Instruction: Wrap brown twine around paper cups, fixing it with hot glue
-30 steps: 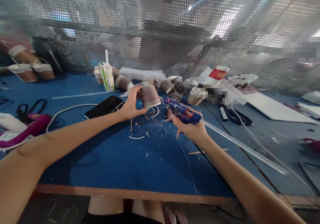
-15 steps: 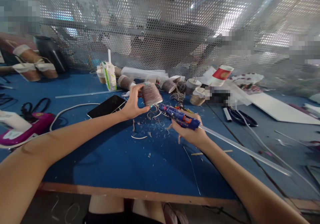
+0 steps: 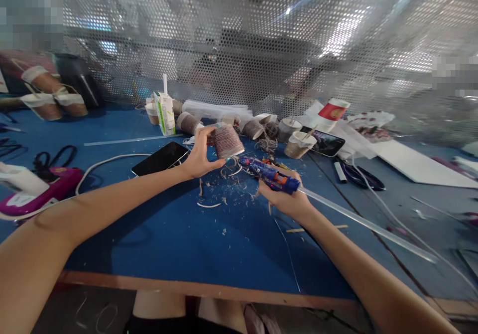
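My left hand (image 3: 200, 156) is closed around a paper cup wrapped in brown twine (image 3: 227, 141), thumb below and fingers over its far side. The cup is tilted, with its pale rim toward the lower right. In my right hand (image 3: 287, 197) is a blue glue gun (image 3: 269, 173), its tip pointing left at the cup's lower edge. A long clear glue stick (image 3: 366, 222) sticks out of the gun's back. Whether the tip touches the cup I cannot tell. Scraps of twine and bits of glue (image 3: 224, 194) lie on the blue table under both hands.
A black phone (image 3: 160, 159) lies left of my left hand. Behind stand a drink carton (image 3: 165, 112), more twine-wrapped cups (image 3: 252, 129) and a red-and-white cup (image 3: 333, 111). A purple power strip (image 3: 52, 182) sits at the left, a white board (image 3: 421, 162) at the right.
Both hands, the twine-wrapped cup and the glue gun stay almost where they were. The whole view has shifted very slightly.
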Available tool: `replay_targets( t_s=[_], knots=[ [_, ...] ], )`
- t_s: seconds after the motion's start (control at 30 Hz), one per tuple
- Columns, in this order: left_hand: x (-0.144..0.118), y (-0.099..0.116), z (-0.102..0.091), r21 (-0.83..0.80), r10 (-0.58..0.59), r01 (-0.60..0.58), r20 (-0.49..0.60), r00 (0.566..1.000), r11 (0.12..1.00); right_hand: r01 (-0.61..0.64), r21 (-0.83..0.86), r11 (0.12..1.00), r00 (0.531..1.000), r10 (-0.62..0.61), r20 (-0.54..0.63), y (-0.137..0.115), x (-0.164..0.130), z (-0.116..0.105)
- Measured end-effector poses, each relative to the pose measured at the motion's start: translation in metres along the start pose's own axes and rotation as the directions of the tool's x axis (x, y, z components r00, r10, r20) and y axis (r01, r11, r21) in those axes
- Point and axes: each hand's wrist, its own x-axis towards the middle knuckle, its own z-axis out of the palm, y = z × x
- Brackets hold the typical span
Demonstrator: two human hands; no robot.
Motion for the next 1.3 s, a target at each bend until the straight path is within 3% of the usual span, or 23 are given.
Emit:
replay_targets(
  t_s=[0.63,1.03,1.3],
  knots=[
    [-0.001,-0.004,0.001,-0.046,-0.007,0.006,-0.013,1.0,0.999,-0.02,0.09,0.996,0.995,0.029,-0.099,0.007,0.003,-0.002],
    [-0.001,-0.003,0.001,-0.038,0.01,-0.011,-0.02,1.0,0.999,-0.25,0.197,0.948,0.966,0.258,-0.02,-0.003,0.003,-0.005],
    [-0.002,-0.001,0.001,-0.048,-0.004,0.003,-0.015,1.0,0.999,-0.257,0.143,0.956,0.963,0.265,-0.04,0.005,0.007,-0.006]
  ],
)
